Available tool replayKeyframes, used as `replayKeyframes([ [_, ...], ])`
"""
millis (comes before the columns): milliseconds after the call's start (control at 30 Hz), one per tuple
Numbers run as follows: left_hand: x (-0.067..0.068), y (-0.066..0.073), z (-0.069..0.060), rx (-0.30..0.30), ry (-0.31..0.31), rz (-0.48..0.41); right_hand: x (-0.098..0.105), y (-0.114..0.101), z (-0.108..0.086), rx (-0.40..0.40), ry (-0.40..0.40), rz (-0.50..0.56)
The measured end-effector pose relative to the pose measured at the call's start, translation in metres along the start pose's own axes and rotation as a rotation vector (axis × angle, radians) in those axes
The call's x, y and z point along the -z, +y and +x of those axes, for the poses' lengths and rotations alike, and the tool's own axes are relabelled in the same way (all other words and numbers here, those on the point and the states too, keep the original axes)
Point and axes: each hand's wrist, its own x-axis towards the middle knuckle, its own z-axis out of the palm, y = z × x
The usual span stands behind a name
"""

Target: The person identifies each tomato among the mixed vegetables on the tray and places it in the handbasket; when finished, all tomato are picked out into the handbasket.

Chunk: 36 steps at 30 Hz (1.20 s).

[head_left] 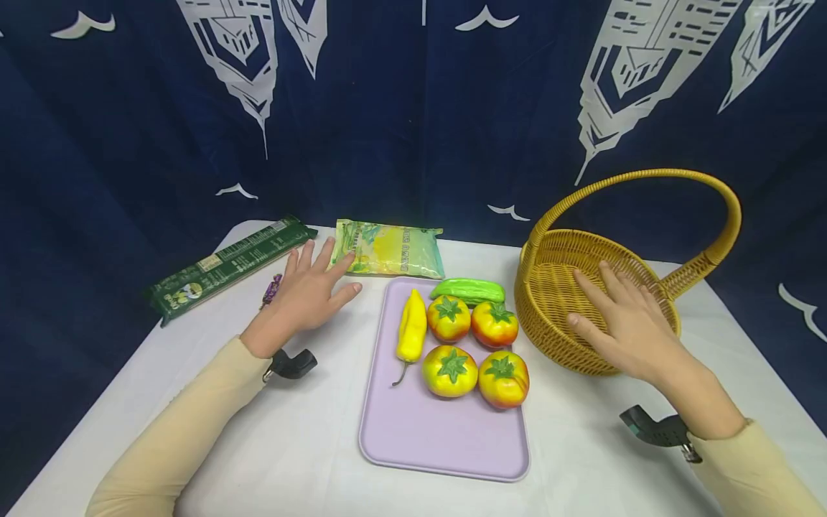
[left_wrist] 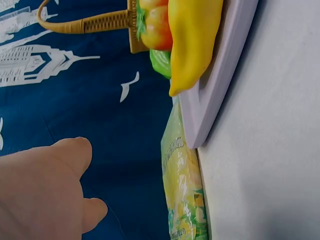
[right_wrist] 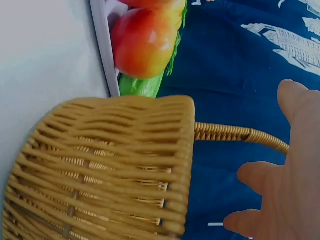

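Both hands spread, the right one over the basket

White cloth covers the bench, its far edge close to a dark blue curtain. Open room shows mostly on the near side, left and right of the lilac tray. A long green packet reaches past the bench's left edge. The tray's right edge is near the wicker basket, with only a narrow gap between.

The person's left grip, its fingers spread, is raised between the green packet and the yellow-green packet, a purple wrapped sweet just beside it. The right grip, also spread and holding nothing, hovers over the basket's opening, where the woven floor shows.

In the tray, four yellow-red fruits sit two by two; a yellow pepper lies along their left and a green cucumber by the far edge.
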Motion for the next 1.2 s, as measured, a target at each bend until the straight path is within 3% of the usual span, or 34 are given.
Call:
replayKeyframes([
  [667, -0.026, 0.011, -0.007, -0.104, 0.005, -0.014, -0.013, -0.031, -0.012, 0.220, 0.065, 0.090],
  [1200, -0.045, 0.014, -0.007, -0.202, 0.001, -0.036, -0.027, -0.058, -0.022, 0.393, 0.124, 0.088],
])
